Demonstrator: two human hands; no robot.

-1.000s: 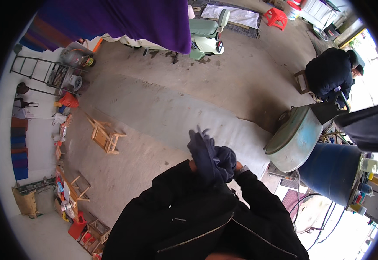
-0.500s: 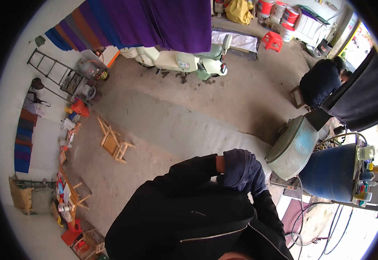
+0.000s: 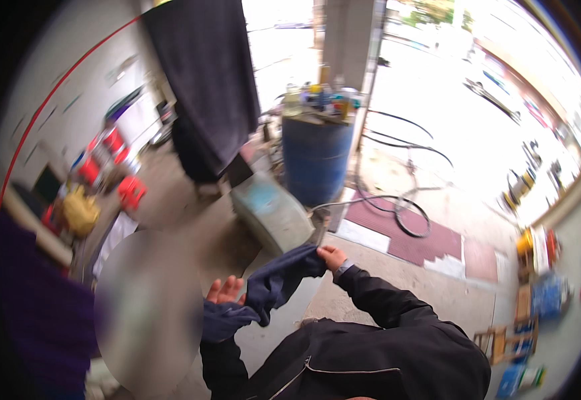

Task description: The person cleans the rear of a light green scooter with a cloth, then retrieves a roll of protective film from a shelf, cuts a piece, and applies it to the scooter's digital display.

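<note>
At the far left a purple cloth (image 3: 40,307) fills the lower edge of the view; an arm swung wide that way might brush it, though its true nearness is hard to judge. Further in are a yellow bag (image 3: 82,212) and a red stool (image 3: 132,192), both smeared by blur. A dark hanging cloth (image 3: 204,80) comes next.

The left hand (image 3: 225,293) has its fingers raised and spread, clasping nothing that shows; the navy cloth (image 3: 278,283) passes across its wrist and runs over to the other hand. With no visible grip at this end, the fabric could slide off the wrist and drop toward the dusty floor, or twist tighter around it if pulled.

Between the hands the cloth is bunched and lifted in front of the grey-green casing (image 3: 270,210); whether they touch cannot be told. A low sag could catch on its edge. The blue barrel (image 3: 317,160) stands beyond, its top crowded with bottles (image 3: 336,100) that a careless flick might topple.

The right hand (image 3: 332,259) pinches the cloth's far end between its fingers. That narrow hold could slip under a sharp tug. Farther right, a looped black hose (image 3: 412,227) lies on the ground, a tripping risk for a step that way.
</note>
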